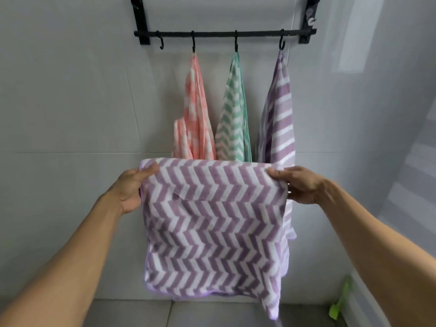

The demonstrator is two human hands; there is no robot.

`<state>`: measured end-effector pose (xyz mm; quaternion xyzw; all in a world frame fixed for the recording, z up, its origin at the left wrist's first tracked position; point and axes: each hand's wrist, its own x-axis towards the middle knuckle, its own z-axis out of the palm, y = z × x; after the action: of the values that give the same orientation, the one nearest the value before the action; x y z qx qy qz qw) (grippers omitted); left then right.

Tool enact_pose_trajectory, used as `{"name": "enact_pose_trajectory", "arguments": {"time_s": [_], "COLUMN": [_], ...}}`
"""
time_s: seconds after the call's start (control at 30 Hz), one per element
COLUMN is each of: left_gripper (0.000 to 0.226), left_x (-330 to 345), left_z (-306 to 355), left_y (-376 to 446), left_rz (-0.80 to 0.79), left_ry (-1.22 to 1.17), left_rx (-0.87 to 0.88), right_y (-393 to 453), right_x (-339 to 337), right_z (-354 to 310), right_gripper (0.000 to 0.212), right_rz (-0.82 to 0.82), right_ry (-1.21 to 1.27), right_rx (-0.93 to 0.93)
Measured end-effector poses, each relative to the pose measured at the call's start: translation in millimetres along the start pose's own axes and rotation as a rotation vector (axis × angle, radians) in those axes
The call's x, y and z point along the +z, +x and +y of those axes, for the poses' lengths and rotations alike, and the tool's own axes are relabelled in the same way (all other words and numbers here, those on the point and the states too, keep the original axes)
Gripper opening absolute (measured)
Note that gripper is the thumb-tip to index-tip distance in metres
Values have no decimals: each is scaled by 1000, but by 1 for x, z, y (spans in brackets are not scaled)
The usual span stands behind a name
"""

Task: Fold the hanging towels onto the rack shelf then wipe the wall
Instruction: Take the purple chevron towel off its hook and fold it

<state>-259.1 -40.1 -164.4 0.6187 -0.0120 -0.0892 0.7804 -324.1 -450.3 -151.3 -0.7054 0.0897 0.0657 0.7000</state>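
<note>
A purple-and-white zigzag towel [214, 223] hangs folded over in front of me, its folded edge on top. My left hand [132, 187] pinches its upper left corner and my right hand [299, 184] pinches its upper right corner. Behind it, three towels hang from hooks on a black wall rack [224, 34]: a pink towel [194, 114], a green towel [232, 114] and a second purple towel [279, 109]. The leftmost hook [161, 43] is bare. Only the lower front bar of the rack's shelf shows at the top edge.
Grey tiled wall [70, 90] runs behind and a side wall [389, 114] closes in on the right. A green object [339, 300] leans in the lower right corner by the floor.
</note>
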Motion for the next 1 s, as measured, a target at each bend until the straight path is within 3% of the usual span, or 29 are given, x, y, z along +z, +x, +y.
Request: {"name": "enact_pose_trajectory", "arguments": {"time_s": [0.13, 0.27, 0.4, 0.53, 0.6, 0.73, 0.93, 1.0], "left_gripper": [23, 12, 13, 19, 17, 21, 26, 37], "left_x": [2, 18, 27, 9, 1, 0, 8, 7], "left_z": [2, 64, 105, 59, 48, 64, 71, 72], "left_y": [-1, 4, -4, 7, 11, 15, 16, 18], "left_rz": [124, 62, 82, 193, 229, 247, 257, 249], "left_ry": [212, 156, 74, 332, 331, 343, 343, 277], "left_rx": [-11, 137, 276, -18, -100, -105, -89, -84], "right_y": [1, -1, -7, 2, 7, 10, 10, 10], "right_x": [6, 14, 13, 26, 24, 24, 28, 27], "right_z": [-25, -82, -115, -57, -44, -63, -70, -73], "right_gripper": [74, 40, 40, 40, 43, 46, 36, 37], "right_rz": [92, 189, 207, 206, 228, 267, 267, 277], "right_ry": [-113, -47, 37, -228, -204, -167, -179, -101], "right_rx": [-36, -177, -304, -50, -22, -61, -54, -83]}}
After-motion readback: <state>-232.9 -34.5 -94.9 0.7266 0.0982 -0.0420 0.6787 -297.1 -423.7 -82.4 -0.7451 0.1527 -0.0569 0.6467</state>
